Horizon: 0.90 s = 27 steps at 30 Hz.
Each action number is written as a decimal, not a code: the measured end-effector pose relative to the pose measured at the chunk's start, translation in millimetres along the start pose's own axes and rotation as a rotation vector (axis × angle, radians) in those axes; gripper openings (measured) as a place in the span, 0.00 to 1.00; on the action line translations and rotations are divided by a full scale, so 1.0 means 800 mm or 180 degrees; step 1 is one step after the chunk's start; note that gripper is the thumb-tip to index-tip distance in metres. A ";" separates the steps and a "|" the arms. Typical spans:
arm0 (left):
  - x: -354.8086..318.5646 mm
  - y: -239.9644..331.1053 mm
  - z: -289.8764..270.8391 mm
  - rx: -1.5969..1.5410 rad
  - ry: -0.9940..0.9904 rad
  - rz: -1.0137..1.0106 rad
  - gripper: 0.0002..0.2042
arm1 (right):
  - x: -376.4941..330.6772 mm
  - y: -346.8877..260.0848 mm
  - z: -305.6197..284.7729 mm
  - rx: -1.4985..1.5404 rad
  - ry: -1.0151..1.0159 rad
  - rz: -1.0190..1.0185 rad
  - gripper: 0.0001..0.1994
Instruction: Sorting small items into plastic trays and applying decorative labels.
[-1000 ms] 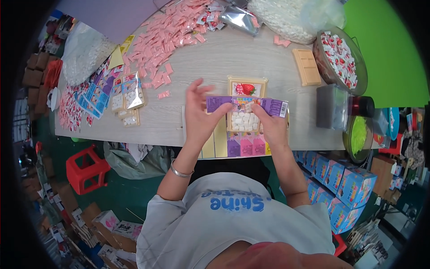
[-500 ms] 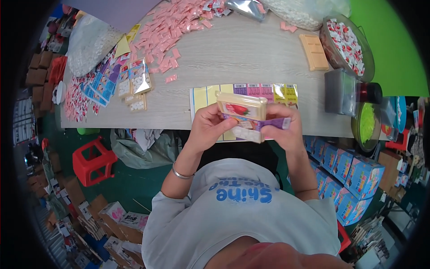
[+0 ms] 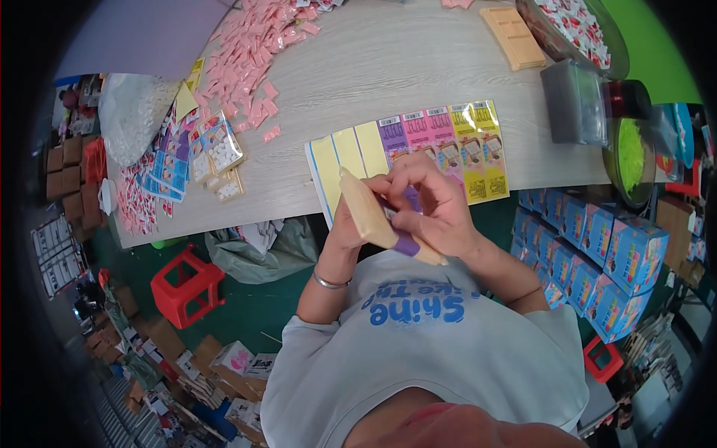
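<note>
A flat cream plastic case (image 3: 366, 213) is held tilted on its edge, above the near edge of the table. My left hand (image 3: 346, 224) grips its left side, the fingers mostly hidden behind it. Around the case's lower part runs a purple sticker label (image 3: 405, 244). With thumb and bent fingers, my right hand (image 3: 437, 201) presses on the label at the case's right side; the exact contact is partly hidden. Beneath both hands lies a label sheet (image 3: 478, 153) with purple, pink and yellow strips, its left part bare yellow backing.
Pink wrapped sachets (image 3: 258, 56) are heaped at the far left, near filled clear-lidded cases (image 3: 219, 149) and a bag of white pieces (image 3: 134, 116). An empty cream tray (image 3: 513, 39), a clear plastic box (image 3: 573, 104) and a bowl of green bits (image 3: 631, 157) stand right.
The case has turned from its strawberry-printed face to a steep tilt showing its plain cream side. My right hand has shifted from the case's right end onto the label. The view has moved slightly.
</note>
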<state>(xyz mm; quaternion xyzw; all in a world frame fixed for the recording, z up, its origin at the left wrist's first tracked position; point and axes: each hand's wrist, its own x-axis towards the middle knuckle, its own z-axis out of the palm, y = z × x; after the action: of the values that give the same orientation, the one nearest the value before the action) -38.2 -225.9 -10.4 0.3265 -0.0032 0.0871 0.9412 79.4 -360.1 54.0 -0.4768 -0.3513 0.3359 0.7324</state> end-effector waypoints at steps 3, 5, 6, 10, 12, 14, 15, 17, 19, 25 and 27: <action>0.007 0.009 0.029 -0.0033 -0.0018 0.0196 0.17 | -0.007 0.008 0.001 -0.0100 0.0190 0.0055 0.27; 0.010 0.001 0.031 0.0259 0.0194 0.0586 0.13 | -0.009 0.010 0.005 0.0355 0.0319 0.0492 0.25; 0.007 0.000 0.019 0.0298 0.0044 0.0539 0.12 | -0.008 0.013 0.006 0.0378 0.0257 0.0493 0.25; -0.011 0.010 -0.013 -0.0271 -0.0269 0.0408 0.14 | -0.004 0.028 0.001 -0.0207 0.0532 -0.0208 0.13; -0.032 0.041 -0.042 -0.0036 0.0201 0.0482 0.14 | -0.015 0.029 -0.014 0.0108 0.1194 -0.0134 0.06; -0.050 0.101 -0.065 0.0619 0.1324 0.0628 0.16 | -0.016 0.035 -0.041 0.0639 0.1583 -0.0180 0.05; -0.049 0.147 -0.074 0.1096 0.2018 0.0773 0.16 | -0.017 0.036 -0.055 0.0766 0.1747 -0.0105 0.05; -0.042 0.245 -0.091 0.1701 0.2485 0.1020 0.16 | -0.021 0.039 -0.079 0.0830 0.1737 -0.0012 0.05; -0.059 0.337 -0.147 0.2609 0.2922 0.0746 0.19 | -0.022 0.044 -0.090 0.0529 0.1997 0.0160 0.05; -0.075 0.399 -0.303 0.6252 0.3755 -0.0598 0.47 | 0.010 0.057 -0.054 0.0571 0.1696 0.0325 0.05; -0.047 0.349 -0.292 0.6348 0.4045 -0.0883 0.52 | 0.016 0.068 -0.038 0.0503 0.1684 0.0369 0.05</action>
<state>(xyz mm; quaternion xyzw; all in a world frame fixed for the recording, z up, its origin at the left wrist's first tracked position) -133.7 126.9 -24.9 0.8104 0.5683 0.0948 0.1063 103.2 -346.0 -3.8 -0.5087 -0.0928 0.2675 0.8131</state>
